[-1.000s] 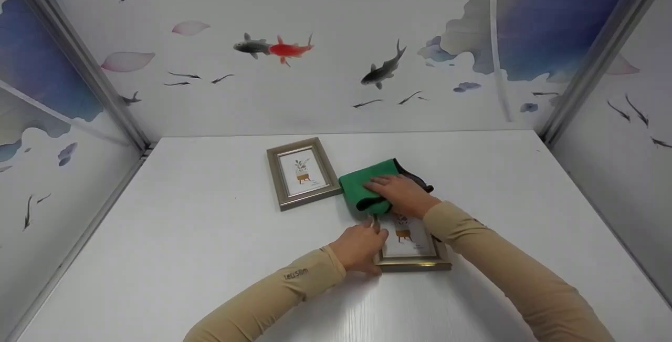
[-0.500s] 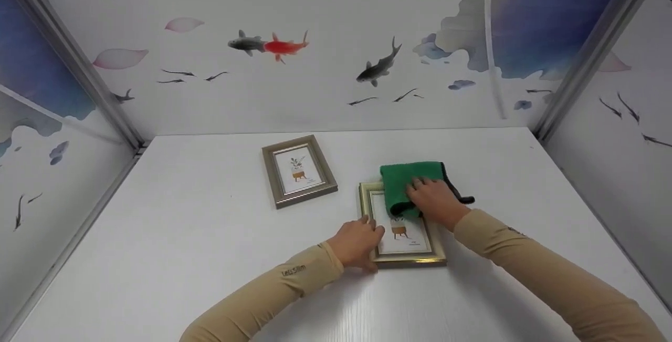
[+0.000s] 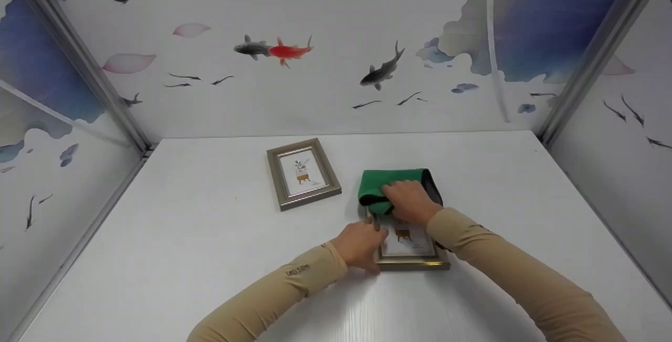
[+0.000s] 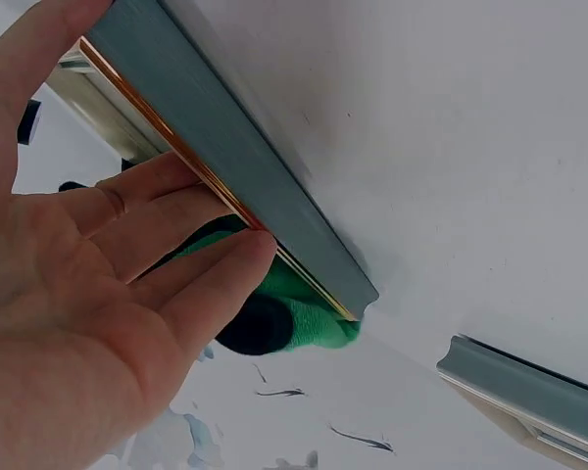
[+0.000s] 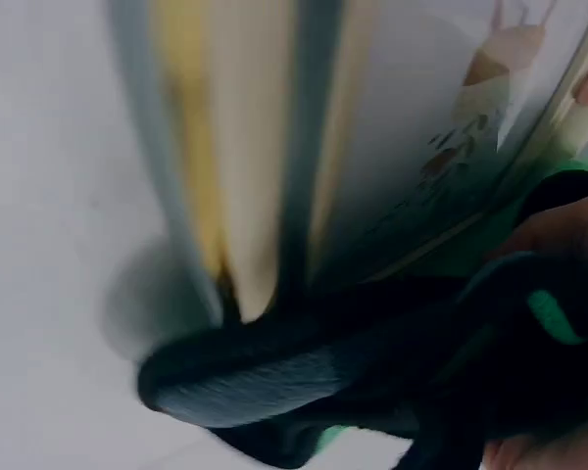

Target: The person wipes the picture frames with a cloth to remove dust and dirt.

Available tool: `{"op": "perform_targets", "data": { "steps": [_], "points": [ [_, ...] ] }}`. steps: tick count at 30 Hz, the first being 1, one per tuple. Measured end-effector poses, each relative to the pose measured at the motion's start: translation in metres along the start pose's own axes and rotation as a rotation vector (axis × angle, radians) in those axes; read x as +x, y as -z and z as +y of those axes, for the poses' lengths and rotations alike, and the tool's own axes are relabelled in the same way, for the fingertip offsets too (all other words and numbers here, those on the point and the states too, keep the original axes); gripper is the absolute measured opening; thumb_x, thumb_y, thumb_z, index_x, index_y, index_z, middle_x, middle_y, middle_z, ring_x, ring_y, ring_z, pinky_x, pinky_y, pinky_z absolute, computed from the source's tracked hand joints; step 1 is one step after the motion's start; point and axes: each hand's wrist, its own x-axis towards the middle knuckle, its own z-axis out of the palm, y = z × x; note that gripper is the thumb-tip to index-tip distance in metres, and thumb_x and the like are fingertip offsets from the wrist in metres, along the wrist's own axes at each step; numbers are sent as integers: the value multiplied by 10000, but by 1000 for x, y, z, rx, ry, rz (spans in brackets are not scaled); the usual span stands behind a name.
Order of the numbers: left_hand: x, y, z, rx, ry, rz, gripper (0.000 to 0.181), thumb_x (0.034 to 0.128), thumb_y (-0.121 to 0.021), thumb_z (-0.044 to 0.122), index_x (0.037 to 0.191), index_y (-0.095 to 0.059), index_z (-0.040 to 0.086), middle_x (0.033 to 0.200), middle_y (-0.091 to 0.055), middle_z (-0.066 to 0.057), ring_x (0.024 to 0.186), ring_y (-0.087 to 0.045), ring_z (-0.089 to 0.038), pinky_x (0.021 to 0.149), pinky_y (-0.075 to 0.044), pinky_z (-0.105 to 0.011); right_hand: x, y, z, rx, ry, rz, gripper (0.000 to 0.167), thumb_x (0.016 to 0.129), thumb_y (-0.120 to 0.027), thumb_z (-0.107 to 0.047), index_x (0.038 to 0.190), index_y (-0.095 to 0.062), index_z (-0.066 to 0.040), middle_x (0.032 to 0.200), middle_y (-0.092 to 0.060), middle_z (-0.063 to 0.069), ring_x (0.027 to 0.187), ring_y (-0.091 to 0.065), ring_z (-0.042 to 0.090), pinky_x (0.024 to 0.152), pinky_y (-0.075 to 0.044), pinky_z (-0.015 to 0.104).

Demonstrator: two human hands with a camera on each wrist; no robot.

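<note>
The picture frame (image 3: 409, 245) lies flat and face up, its left rim under the fingers of the left hand (image 3: 361, 246); it is gold-toned, its outer side a duller grey in the left wrist view, and it holds a white print of a leafy plant in an orange-brown, legged pot; the green cloth (image 3: 391, 177), edged in black, is folded over and bunched beneath the right hand (image 3: 412, 201), ahead of the left hand's grip; it covers the frame's far end, a rolled black-edged fold turned toward the left hand.
</note>
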Motion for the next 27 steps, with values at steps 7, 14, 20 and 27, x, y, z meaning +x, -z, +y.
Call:
{"op": "perform_targets", "data": {
  "steps": [7,14,20,27],
  "points": [
    [-1,-1,0,-5,-6,-6,523,700,-842,448,1033,-622,111,876,-631,3,822,-605,-148,682,-513,-266,3,0,2,337,93,-102,577,800,-602,153,1337,-553,-53,1288,-581,143,1181,-535,329,972,-428,493],
    [-1,2,3,18,-2,-1,534,685,-849,465,1014,-639,101,859,-633,-1,782,-603,-140,636,-515,-270,-8,-1,13,274,133,-123,579,820,-697,89,1352,-551,-87,1357,-543,124,1251,-495,300,1015,-398,469],
    [0,4,5,23,11,-30,557,680,-857,458,1042,-645,91,850,-631,-4,770,-597,-137,656,-525,-279,-21,4,29,199,129,-124,556,814,-747,3,1334,-560,-58,1353,-539,157,1248,-490,339,1000,-404,499],
    [4,3,5,10,18,-16,596,668,-863,457,1076,-641,83,912,-638,-36,798,-582,-149,655,-530,-289,-38,14,52,188,20,-117,513,795,-726,85,1278,-580,-11,1265,-584,192,1170,-536,376,940,-444,518]
  ]
}}
